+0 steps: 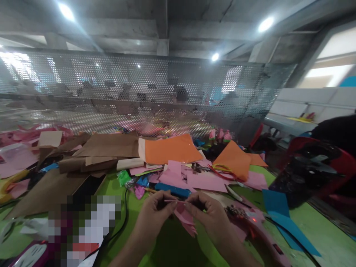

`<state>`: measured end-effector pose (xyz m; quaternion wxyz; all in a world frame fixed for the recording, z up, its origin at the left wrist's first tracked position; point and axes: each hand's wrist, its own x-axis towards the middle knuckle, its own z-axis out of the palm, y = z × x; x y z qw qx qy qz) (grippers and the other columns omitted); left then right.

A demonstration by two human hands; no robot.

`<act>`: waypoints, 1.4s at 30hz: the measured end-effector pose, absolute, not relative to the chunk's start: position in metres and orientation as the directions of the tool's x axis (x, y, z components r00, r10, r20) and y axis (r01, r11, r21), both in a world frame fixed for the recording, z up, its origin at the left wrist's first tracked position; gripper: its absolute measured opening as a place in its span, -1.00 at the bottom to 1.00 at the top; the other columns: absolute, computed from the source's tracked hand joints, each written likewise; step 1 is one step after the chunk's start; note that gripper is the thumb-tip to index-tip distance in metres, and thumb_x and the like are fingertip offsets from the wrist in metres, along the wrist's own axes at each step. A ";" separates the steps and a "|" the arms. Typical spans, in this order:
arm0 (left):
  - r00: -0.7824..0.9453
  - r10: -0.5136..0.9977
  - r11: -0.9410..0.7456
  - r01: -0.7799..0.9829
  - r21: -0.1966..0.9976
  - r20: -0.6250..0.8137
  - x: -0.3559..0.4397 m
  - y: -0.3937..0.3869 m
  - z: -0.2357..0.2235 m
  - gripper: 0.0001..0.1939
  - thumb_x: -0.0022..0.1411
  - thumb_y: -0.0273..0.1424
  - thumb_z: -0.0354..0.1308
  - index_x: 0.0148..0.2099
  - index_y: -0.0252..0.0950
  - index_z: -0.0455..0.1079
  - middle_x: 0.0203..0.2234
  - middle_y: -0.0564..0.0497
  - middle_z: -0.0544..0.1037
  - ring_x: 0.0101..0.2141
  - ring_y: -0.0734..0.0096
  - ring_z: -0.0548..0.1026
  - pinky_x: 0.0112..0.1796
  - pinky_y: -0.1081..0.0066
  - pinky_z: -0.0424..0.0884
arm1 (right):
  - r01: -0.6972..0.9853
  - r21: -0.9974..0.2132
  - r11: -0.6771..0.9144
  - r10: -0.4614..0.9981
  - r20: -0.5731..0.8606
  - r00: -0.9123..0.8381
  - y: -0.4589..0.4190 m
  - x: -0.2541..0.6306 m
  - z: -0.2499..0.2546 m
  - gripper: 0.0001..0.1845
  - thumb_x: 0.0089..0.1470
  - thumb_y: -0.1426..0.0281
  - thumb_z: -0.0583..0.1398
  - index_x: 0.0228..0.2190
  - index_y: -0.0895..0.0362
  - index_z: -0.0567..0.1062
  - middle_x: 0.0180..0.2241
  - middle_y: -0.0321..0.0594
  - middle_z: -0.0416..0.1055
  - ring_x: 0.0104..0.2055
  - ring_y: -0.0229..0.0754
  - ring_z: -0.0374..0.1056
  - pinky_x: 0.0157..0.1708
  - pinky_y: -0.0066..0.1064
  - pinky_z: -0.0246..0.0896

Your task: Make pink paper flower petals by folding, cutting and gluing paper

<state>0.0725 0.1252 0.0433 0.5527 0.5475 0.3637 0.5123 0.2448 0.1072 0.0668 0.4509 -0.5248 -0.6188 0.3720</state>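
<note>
My left hand (157, 209) and my right hand (207, 213) meet at the middle, just above the green tabletop. Each pinches an end of a small pink paper piece (183, 215), stretched between thumbs and fingertips. Its lower part hangs down in layers toward a pointed, strip-like end. Behind my fingers lies a blue roll-like item (172, 189). To the right of my right hand rests a pink tool with a glowing red light (260, 226), which looks like a glue gun. The fingertips partly hide the paper's upper edge.
Brown paper sheets (108, 144), orange paper (169, 149) and pink sheets (207, 181) crowd the back of the green table (133, 226). Blue paper (292, 226) lies at the right. A perforated metal screen (125, 81) stands behind. Black cords cross both sides.
</note>
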 end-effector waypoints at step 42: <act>0.171 0.972 -0.130 -0.183 0.974 0.162 0.070 0.134 0.040 -0.85 0.13 -0.32 0.21 -0.33 -0.31 0.39 -0.50 0.08 0.43 -0.49 0.48 0.35 -0.46 0.48 0.29 | 0.096 -0.993 0.072 0.997 0.072 0.003 0.114 0.247 0.063 -0.70 -0.14 0.15 0.36 -0.50 0.14 0.52 -0.52 -0.29 0.41 -0.45 -0.20 0.28 -0.43 -0.41 0.16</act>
